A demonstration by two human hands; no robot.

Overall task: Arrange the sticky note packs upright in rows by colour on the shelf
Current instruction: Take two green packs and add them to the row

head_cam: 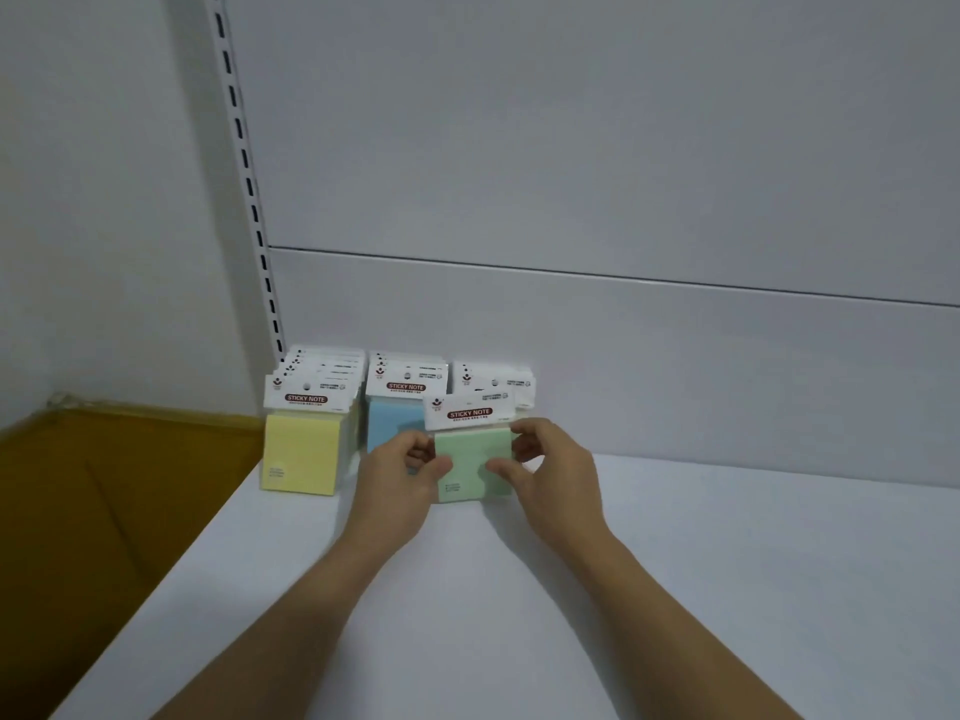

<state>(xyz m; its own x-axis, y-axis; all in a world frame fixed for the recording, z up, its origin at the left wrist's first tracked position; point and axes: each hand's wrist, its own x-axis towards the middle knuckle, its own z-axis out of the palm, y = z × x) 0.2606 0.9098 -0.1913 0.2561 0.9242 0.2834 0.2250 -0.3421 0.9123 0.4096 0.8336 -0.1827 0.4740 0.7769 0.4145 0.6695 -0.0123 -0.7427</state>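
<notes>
The left hand [400, 467] and right hand [553, 472] each pinch one side edge of a green pack [470, 459]. Thumbs lie on its near face, and the other fingers curl round towards the back. Both hands are narrow and closed on the pack, with nothing else in them.

The pack stands upright at the near end of the right-hand row, its lower edge at or just above the shelf [701, 589]; contact cannot be told. Its long axis runs vertically. The white header card [470, 412] is on top, and the printed face looks towards the near side, tipped slightly back.

It looks light, a stiff little block of paper in slick wrap. The card above probably bends easily, so the side edges of the block seem the safest hold, gripped low enough to steady the base.

Just behind it stands the green row [493, 379]. To the left is the blue row [387, 423], partly hidden by the left hand. Further left is the yellow row [304, 449], close to the shelf's left edge.

Beyond that edge sits a cardboard box [104, 511]. A grey back panel [623, 174] and a slotted upright [244, 148] rise at the far side.
</notes>
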